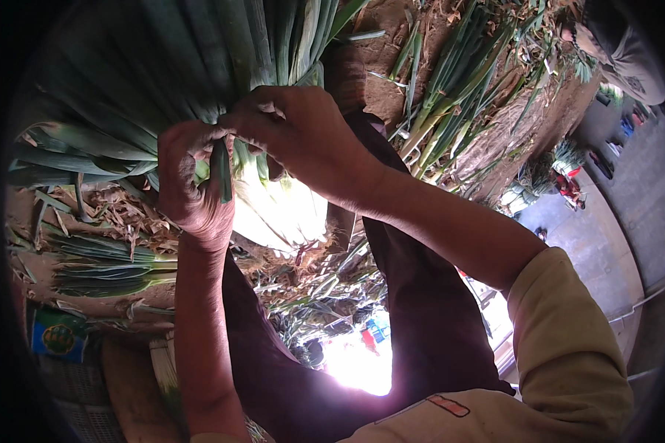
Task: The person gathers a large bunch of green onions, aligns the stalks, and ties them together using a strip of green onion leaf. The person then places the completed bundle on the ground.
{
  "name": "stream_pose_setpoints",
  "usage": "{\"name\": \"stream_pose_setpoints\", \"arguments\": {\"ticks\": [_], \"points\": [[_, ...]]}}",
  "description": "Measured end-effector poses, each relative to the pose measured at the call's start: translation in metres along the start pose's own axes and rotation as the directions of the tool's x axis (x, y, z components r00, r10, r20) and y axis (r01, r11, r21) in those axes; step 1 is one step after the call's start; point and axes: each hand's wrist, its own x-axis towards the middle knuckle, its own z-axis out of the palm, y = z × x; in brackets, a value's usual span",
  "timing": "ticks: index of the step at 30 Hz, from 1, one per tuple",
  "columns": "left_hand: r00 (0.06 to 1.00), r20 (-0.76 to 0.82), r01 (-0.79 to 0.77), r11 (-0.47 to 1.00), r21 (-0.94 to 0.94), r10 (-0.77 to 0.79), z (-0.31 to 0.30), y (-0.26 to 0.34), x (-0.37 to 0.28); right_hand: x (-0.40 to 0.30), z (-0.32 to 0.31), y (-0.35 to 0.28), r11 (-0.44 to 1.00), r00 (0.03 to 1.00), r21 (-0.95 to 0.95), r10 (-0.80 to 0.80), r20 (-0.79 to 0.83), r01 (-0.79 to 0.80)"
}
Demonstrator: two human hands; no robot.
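Note:
A large bundle of long green onions or leeks fills the upper left, its dark green leaves spreading upward and its white stems with stringy roots pointing down. My left hand is curled at the bundle's middle, a flat green strip hanging at its fingers. Close against it, my right hand pinches at the same spot, thumb and fingertips meeting the left fingers. What exactly lies between the fingertips is hard to see, but it seems to be the green strip.
Loose onions lie on the soil at the upper right, more at the left among dry husks. A plastic crate stands at the lower left. Another person's hand shows at the top right.

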Motion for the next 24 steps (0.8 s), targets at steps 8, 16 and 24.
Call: {"name": "stream_pose_setpoints", "arguments": {"ticks": [8, 16, 24], "points": [[0.983, 0.142, -0.121, 0.993, 0.014, 0.118, -0.018, -0.002, 0.006, 0.005, 0.000, 0.000, 0.905, 0.974, 0.362, 0.214, 0.071, -0.225], [0.980, 0.179, -0.097, 0.993, 0.061, 0.085, -0.026, 0.007, 0.009, 0.007, -0.002, -0.003, 0.989, 0.989, 0.103, 0.091, 0.119, -0.103], [0.988, 0.154, -0.061, 0.857, 0.511, -0.022, -0.022, 0.020, -0.010, 0.004, 0.015, 0.006, 0.764, 0.886, -0.548, -0.456, -0.087, 0.339]]}}
